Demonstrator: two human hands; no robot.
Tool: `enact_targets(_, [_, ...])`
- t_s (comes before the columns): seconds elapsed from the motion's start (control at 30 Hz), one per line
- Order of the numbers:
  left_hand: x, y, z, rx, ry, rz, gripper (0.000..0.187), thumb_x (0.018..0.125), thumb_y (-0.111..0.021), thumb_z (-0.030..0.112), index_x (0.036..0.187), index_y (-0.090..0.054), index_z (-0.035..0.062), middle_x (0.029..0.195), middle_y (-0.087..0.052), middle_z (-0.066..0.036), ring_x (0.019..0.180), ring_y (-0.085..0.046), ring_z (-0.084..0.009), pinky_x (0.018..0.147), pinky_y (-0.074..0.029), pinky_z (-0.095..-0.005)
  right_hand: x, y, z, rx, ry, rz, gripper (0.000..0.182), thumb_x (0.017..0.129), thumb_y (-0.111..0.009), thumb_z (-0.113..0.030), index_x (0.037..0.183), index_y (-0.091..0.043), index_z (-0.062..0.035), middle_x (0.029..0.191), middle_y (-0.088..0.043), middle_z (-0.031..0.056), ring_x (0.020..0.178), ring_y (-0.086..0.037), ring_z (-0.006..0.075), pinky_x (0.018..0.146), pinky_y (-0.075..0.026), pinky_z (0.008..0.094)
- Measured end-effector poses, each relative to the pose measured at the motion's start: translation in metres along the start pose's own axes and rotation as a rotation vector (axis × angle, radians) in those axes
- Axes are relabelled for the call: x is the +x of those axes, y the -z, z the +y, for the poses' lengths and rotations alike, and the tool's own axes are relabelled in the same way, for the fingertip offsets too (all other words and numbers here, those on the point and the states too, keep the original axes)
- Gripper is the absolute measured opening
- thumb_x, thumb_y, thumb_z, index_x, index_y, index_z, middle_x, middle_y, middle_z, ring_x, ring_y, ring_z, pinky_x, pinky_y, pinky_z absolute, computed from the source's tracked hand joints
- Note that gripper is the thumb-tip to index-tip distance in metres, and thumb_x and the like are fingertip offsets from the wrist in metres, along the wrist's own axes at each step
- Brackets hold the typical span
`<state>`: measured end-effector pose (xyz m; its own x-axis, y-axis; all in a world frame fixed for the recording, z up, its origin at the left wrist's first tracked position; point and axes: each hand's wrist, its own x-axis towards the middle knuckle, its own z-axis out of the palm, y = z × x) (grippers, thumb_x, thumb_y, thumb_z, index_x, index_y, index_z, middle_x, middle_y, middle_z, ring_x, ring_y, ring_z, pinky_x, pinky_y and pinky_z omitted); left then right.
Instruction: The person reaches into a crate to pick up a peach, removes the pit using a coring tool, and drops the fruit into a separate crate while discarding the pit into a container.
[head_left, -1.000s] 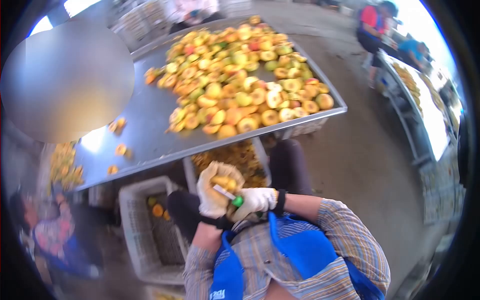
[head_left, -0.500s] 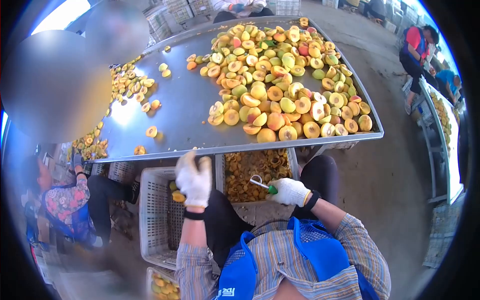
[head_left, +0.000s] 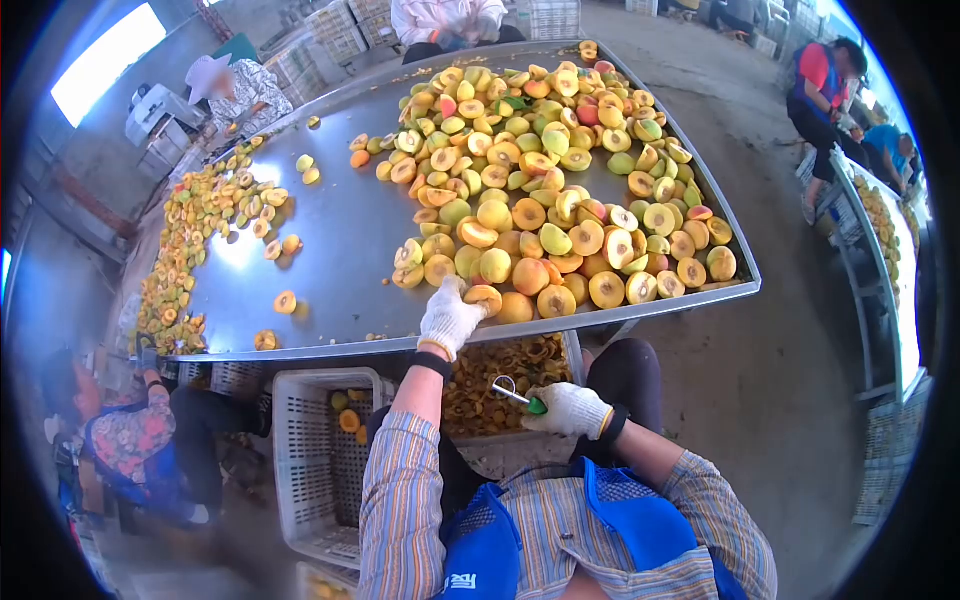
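Head view, left hand [head_left: 452, 319] outstretched, grip on cut fruit [head_left: 485, 299], right hand [head_left: 571, 410] low, clasping green-handled tool [head_left: 537, 405]

An orange peach half [head_left: 485, 298] sits near the table's [head_left: 345, 250] front edge; a green-handled tool [head_left: 516, 395] slants, metal loop upward.

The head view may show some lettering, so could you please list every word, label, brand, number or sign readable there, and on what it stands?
White mark on the blue apron: too small to read.
No other word, label, brand, number or sign is readable.
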<state>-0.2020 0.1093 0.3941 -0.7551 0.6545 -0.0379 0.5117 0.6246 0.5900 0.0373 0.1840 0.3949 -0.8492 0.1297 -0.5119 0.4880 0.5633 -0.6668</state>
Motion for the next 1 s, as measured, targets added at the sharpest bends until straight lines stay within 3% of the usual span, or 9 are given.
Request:
enact_targets(0.07, [0.008, -0.014, -0.022, -0.337, 0.043, -0.017, 0.049, 0.072, -0.084, 0.029, 0.106, -0.061, 0.0021, 0.091, -0.069, -0.014, 0.087, -0.069, -0.0282, 0.078, -0.055, -0.0395, 0.000, -0.001, -0.001, 0.017, -0.008, 0.017, 0.048, 0.084, -0.064, -0.048, 0.105, -0.069, -0.0055, 0.092, -0.071, 0.0209, 0.087, -0.068, 0.0382, 0.078, -0.053, 0.0457])
enact_targets(0.2, [-0.011, 0.004, -0.001, -0.644, 0.039, 0.021, 0.038, 0.079, -0.079, 0.023, 0.108, -0.063, 0.0035, 0.093, -0.069, -0.010, 0.082, -0.069, -0.0260, 0.071, -0.057, -0.0358, -0.006, -0.005, -0.006, 0.023, 0.015, 0.075, 0.051, 0.083, -0.067, -0.047, 0.113, -0.068, -0.0060, 0.094, -0.071, 0.0215, 0.089, -0.069, 0.0373, 0.079, -0.054, 0.0450])
enact_targets(0.27, [-0.015, 0.008, -0.015, -1.127, 0.100, -0.031, 0.033, 0.088, -0.071, 0.028, 0.109, -0.063, 0.0034, 0.093, -0.069, -0.010, 0.080, -0.069, -0.0297, 0.064, -0.058, -0.0365, -0.017, -0.001, -0.015, 0.076, -0.025, 0.091, 0.051, 0.083, -0.067, -0.047, 0.115, -0.068, -0.0071, 0.094, -0.071, 0.0214, 0.089, -0.069, 0.0374, 0.079, -0.054, 0.0452])
enact_targets(0.3, [-0.024, 0.011, -0.015, -1.130, 0.101, -0.018, 0.033, 0.088, -0.071, 0.028, 0.109, -0.063, 0.0034, 0.093, -0.069, -0.010, 0.080, -0.069, -0.0297, 0.064, -0.058, -0.0365, -0.021, -0.001, -0.021, 0.137, -0.064, 0.101, 0.051, 0.083, -0.068, -0.046, 0.117, -0.067, -0.0082, 0.095, -0.071, 0.0213, 0.090, -0.069, 0.0374, 0.079, -0.054, 0.0454])
enact_targets(0.37, [-0.049, 0.019, -0.008, -1.800, 0.112, -0.007, 0.042, 0.094, -0.062, 0.040, 0.112, -0.062, 0.0026, 0.096, -0.069, -0.015, 0.078, -0.070, -0.0305, 0.060, -0.059, -0.0391, -0.019, -0.008, -0.020, 0.097, 0.026, 0.140, 0.048, 0.085, -0.066, -0.045, 0.120, -0.066, -0.0120, 0.093, -0.071, 0.0208, 0.088, -0.069, 0.0379, 0.078, -0.054, 0.0460])
enact_targets(0.4, [-0.059, 0.019, -0.007, -1.939, 0.098, -0.047, 0.052, 0.097, -0.055, 0.051, 0.113, -0.062, 0.0025, 0.101, -0.068, -0.018, 0.079, -0.069, -0.0348, 0.061, -0.059, -0.0399, -0.023, -0.006, -0.028, 0.042, 0.058, 0.197, 0.046, 0.086, -0.066, -0.044, 0.121, -0.065, -0.0134, 0.093, -0.071, 0.0204, 0.088, -0.069, 0.0382, 0.078, -0.054, 0.0464])
enact_targets(0.57, [-0.118, 0.020, 0.002, -2.022, 0.038, -0.125, 0.046, 0.099, -0.054, 0.041, 0.114, -0.061, -0.0018, 0.104, -0.067, -0.020, 0.085, -0.068, -0.0367, 0.069, -0.057, -0.0422, -0.039, -0.005, -0.059, -0.065, 0.154, 0.398, 0.039, 0.089, -0.065, -0.040, 0.120, -0.064, -0.0162, 0.083, -0.070, 0.0182, 0.077, -0.068, 0.0398, 0.069, -0.055, 0.0472])
enact_targets(0.67, [-0.142, 0.019, 0.013, -2.019, -0.021, -0.060, 0.040, 0.096, -0.055, 0.027, 0.117, -0.062, -0.0060, 0.110, -0.065, -0.023, 0.107, -0.062, -0.0372, 0.094, -0.051, -0.0481, -0.044, -0.008, -0.070, -0.107, 0.243, 0.506, 0.032, 0.090, -0.065, -0.037, 0.113, -0.064, -0.0164, 0.078, -0.069, 0.0168, 0.072, -0.068, 0.0394, 0.065, -0.055, 0.0474])
enact_targets(1.0, [-0.176, 0.020, 0.031, -1.971, 0.037, -0.004, 0.046, 0.099, -0.053, 0.037, 0.113, -0.064, -0.0062, 0.110, -0.066, -0.023, 0.101, -0.064, -0.0380, 0.092, -0.052, -0.0448, -0.050, -0.024, -0.064, -0.225, 0.287, 0.562, 0.040, 0.084, -0.070, -0.035, 0.119, -0.065, -0.0142, 0.075, -0.068, 0.0175, 0.069, -0.068, 0.0380, 0.062, -0.056, 0.0459])
